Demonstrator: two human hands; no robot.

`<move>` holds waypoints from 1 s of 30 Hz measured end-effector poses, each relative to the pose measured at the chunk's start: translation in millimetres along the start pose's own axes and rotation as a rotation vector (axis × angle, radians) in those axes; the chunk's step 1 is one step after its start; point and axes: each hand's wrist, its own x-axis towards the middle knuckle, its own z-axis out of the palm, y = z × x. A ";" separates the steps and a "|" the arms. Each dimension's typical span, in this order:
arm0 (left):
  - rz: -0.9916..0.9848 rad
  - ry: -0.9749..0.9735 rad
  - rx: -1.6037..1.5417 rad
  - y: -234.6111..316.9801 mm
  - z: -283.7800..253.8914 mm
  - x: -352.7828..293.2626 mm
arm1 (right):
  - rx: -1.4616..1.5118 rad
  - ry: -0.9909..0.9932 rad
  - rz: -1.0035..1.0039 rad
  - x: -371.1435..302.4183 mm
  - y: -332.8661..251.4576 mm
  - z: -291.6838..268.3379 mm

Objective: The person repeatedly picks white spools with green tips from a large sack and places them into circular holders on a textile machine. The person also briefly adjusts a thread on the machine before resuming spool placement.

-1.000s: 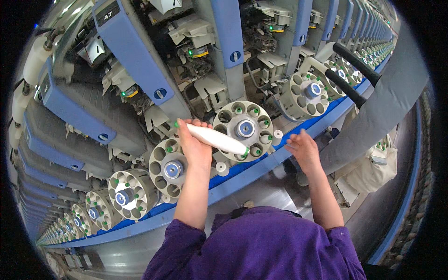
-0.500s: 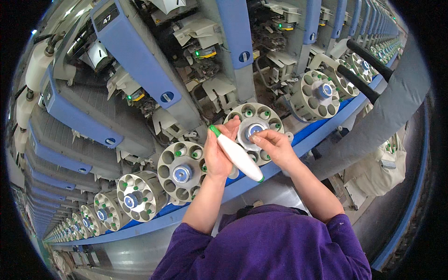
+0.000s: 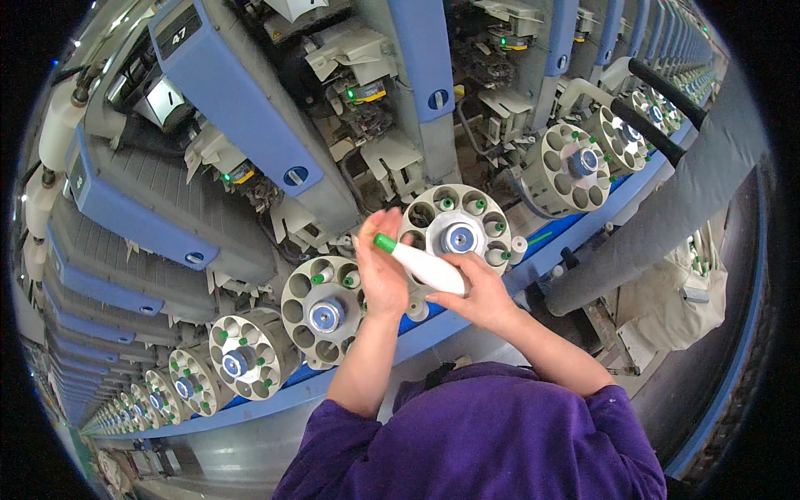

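Observation:
A cop of white yarn point(image 3: 432, 269) with a green tube tip slants between my hands. My right hand point(image 3: 487, 294) is closed round its lower right end, thumb beneath and fingers over the top. My left hand point(image 3: 383, 271) is held up with its palm facing the cop and its fingers stretched out, partly blurred; the green tip lies across the palm. Just beyond my hands stands a round cream magazine point(image 3: 461, 194) with a blue hub point(image 3: 460, 239). Several of its pockets hold green-tipped cops; my right hand and the yarn cover its lower part.
A matching magazine point(image 3: 324, 314) stands left of my left forearm, and more follow along the blue rail point(image 3: 546, 237). Blue and grey winding units point(image 3: 250, 108) rise behind. At right, a thick grey tube point(image 3: 650, 217) with black bars crosses above a cloth bag point(image 3: 671, 304) of tubes.
My right hand has come down from the magazine's hub and taken hold of the cop's lower end. The left hand's fingers have straightened, leaving the cop against the palm.

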 end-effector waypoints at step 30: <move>0.100 0.018 0.292 123.4 -33.5 5.6 | 0.546 -0.461 0.278 28.0 7.1 11.4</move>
